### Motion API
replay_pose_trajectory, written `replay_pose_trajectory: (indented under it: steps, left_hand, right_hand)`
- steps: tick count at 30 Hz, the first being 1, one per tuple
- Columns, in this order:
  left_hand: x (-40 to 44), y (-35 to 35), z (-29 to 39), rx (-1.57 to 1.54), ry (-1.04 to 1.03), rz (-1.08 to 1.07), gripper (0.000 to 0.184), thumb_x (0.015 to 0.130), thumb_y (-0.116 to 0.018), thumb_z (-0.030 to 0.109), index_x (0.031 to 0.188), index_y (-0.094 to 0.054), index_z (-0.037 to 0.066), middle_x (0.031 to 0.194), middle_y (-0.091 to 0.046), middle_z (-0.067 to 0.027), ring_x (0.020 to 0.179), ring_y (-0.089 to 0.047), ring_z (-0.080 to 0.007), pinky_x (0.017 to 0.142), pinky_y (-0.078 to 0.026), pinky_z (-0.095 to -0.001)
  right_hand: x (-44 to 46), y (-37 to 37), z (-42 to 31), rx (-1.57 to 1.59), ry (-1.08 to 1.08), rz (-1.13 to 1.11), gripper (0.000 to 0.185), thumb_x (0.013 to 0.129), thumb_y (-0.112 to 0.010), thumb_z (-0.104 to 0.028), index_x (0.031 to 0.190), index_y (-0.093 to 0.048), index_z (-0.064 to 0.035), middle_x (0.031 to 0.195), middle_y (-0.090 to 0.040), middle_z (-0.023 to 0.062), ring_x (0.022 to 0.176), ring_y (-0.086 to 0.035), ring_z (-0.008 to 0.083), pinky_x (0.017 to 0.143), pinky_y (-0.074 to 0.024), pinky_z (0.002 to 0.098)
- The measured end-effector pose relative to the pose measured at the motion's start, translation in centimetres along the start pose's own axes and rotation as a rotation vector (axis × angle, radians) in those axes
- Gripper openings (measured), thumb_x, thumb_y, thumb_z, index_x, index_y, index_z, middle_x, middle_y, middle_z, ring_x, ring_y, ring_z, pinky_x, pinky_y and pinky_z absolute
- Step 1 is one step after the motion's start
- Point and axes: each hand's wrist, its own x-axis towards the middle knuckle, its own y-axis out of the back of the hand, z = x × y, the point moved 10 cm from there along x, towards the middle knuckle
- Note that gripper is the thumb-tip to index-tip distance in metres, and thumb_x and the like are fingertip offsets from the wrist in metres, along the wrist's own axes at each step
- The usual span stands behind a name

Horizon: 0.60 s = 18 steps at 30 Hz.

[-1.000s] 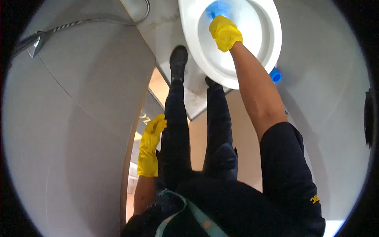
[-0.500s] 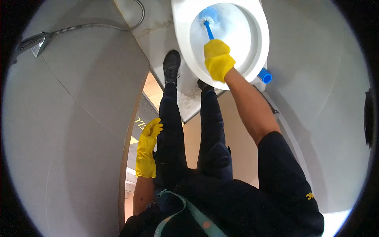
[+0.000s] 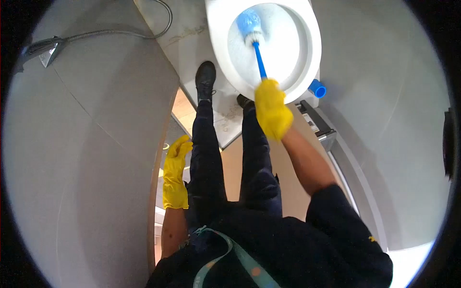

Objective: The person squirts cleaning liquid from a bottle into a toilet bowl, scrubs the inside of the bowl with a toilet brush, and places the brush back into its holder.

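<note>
In a yellow rubber glove, my right hand is closed round the blue handle of a toilet brush. The brush head, blue with white bristles, is raised inside the far left of the white toilet bowl, over the water area. Whether it touches the bowl wall I cannot tell. My left hand, also in a yellow glove, hangs beside my left thigh with its fingers loosely extended and holds nothing.
A blue cylindrical holder stands right of the toilet. A hand sprayer with a metal hose is on the left wall. A dark and silver fixture sits at the right. My shoe stands on the stained floor tile.
My right hand has drawn back toward me, lifting the toilet brush so its whole head shows. My left hand has shifted only slightly.
</note>
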Motion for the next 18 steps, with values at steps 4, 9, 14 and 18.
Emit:
replay_pose_trajectory:
  steps: [4, 9, 14, 18]
  left_hand:
    - [0.6, -1.0, -1.0, -0.083, -0.015, -0.032, 0.031, 0.107, -0.058, 0.016, 0.134, -0.064, 0.004, 0.12, -0.072, -0.0127, 0.109, -0.069, -0.021, 0.102, -0.053, -0.0334]
    - [-0.3, -1.7, -0.4, -0.055, -0.047, -0.073, 0.032, 0.105, -0.062, 0.015, 0.134, -0.063, 0.002, 0.121, -0.07, -0.0123, 0.11, -0.069, -0.0215, 0.1, -0.054, -0.032]
    - [-0.3, -1.0, -1.5, 0.016, 0.08, -0.078, 0.032, 0.103, -0.065, 0.014, 0.133, -0.064, 0.002, 0.126, -0.068, -0.0123, 0.113, -0.067, -0.0209, 0.101, -0.052, -0.0298]
    - [-0.8, -0.7, -0.5, 0.072, 0.051, -0.077, 0.032, 0.103, -0.065, 0.018, 0.133, -0.065, 0.007, 0.126, -0.069, -0.0121, 0.114, -0.067, -0.0216, 0.102, -0.052, -0.03]
  right_hand:
    - [-7.5, 2.3, 1.4, 0.293, -0.496, -0.537, 0.022, 0.097, -0.056, -0.024, 0.107, -0.061, -0.005, 0.094, -0.073, 0.0225, 0.076, -0.072, 0.0397, 0.066, -0.0567, 0.0528]
    - [3.4, 8.5, 0.6, 0.589, -0.078, 0.509, 0.022, 0.083, -0.067, -0.016, 0.103, -0.062, -0.007, 0.081, -0.067, 0.0159, 0.068, -0.064, 0.0394, 0.064, -0.0515, 0.0462]
    - [-4.0, -0.3, 0.0, 0.257, -0.299, -0.22, 0.015, 0.084, -0.065, -0.014, 0.097, -0.068, -0.0072, 0.091, -0.065, 0.0113, 0.08, -0.07, 0.029, 0.052, -0.0518, 0.0465]
    - [-4.2, 1.3, -0.2, 0.301, -0.324, -0.295, 0.017, 0.086, -0.064, -0.015, 0.1, -0.069, -0.0064, 0.09, -0.068, 0.0108, 0.077, -0.07, 0.0298, 0.052, -0.0524, 0.0459]
